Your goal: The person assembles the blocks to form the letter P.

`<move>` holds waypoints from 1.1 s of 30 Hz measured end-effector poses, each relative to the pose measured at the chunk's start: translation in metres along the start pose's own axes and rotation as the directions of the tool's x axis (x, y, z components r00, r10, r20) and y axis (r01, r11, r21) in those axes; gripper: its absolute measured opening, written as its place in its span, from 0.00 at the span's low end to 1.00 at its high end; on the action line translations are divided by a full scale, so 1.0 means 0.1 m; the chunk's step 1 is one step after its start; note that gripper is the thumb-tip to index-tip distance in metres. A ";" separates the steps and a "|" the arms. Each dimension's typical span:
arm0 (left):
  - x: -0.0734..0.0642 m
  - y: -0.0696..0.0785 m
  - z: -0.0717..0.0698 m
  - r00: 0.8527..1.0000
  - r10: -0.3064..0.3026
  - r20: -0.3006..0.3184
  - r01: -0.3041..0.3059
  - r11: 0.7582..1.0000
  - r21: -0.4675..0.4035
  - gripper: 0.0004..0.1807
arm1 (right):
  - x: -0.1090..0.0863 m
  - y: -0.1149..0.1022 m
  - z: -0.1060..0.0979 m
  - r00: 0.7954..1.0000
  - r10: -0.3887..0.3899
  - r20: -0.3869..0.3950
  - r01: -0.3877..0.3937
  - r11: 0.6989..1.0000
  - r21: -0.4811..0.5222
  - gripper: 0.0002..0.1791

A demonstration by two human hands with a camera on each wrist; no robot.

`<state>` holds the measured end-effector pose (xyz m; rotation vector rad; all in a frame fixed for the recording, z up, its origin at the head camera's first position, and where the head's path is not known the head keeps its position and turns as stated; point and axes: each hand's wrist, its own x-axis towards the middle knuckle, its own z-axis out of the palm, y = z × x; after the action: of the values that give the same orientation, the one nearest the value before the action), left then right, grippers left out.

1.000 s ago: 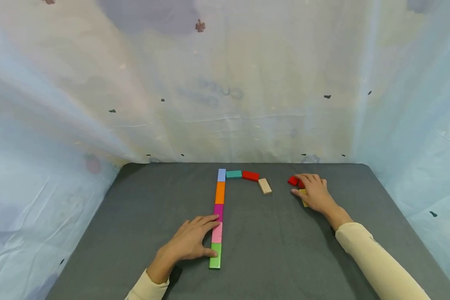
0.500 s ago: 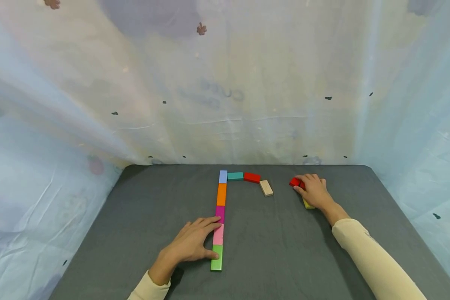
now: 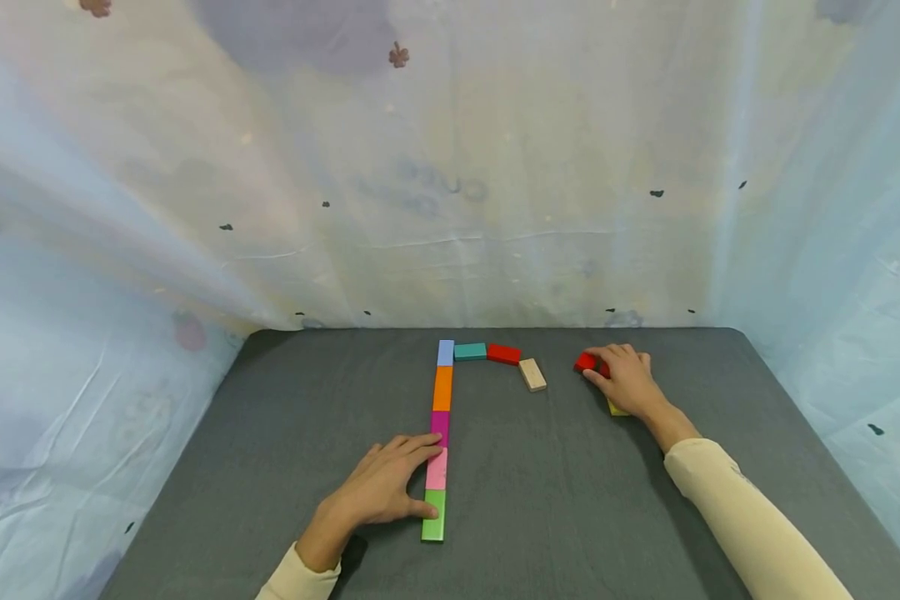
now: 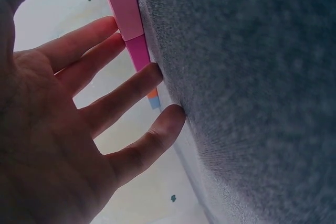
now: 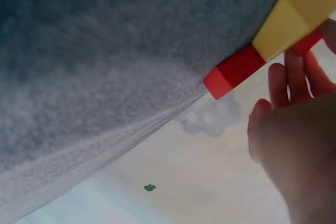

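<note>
My left hand (image 3: 381,483) rests with fingers spread along a straight row of wooden blocks. Its fingertips touch the magenta block (image 3: 440,423) and the pink block (image 3: 437,471), while the thumb lies on the green block (image 3: 433,530). At the right, my right hand (image 3: 628,385) pinches a red block (image 5: 308,42) between thumb and fingers; the hand hides part of it. Close by lie another red block (image 5: 236,71) and a yellow block (image 5: 290,18), which my palm partly covers in the head view.
Beyond the left hand, the row continues with an orange block (image 3: 443,389) and a light blue block (image 3: 446,352). A teal block (image 3: 470,352), a red block (image 3: 504,354) and a plain wood block (image 3: 532,375) curve rightward from it. Grey cloth (image 3: 525,500) covers the table.
The right hand's thumb has shifted slightly up from beside the yellow block to the red blocks. My left hand and the row stay as they were.
</note>
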<state>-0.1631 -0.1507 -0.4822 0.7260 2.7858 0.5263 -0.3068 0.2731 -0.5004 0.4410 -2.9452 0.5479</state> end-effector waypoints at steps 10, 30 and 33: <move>0.01 0.02 -0.02 1.000 -0.004 0.004 0.004 1.000 0.010 0.49 | -0.07 -0.26 0.01 0.997 -0.063 -0.052 0.066 0.996 0.056 0.27; 0.02 0.02 -0.01 1.000 0.002 0.006 -0.003 1.000 0.007 0.49 | -0.03 -0.91 0.22 0.990 -0.137 -0.037 0.140 0.983 0.119 0.26; 0.03 0.03 -0.02 1.000 0.005 0.003 -0.006 1.000 0.010 0.49 | -0.01 -0.98 0.25 0.988 -0.150 -0.034 0.153 0.980 0.130 0.25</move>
<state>-0.1648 -0.1477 -0.4796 0.7362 2.7867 0.5121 -0.2780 0.1763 -0.4909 0.6613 -2.8316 0.7250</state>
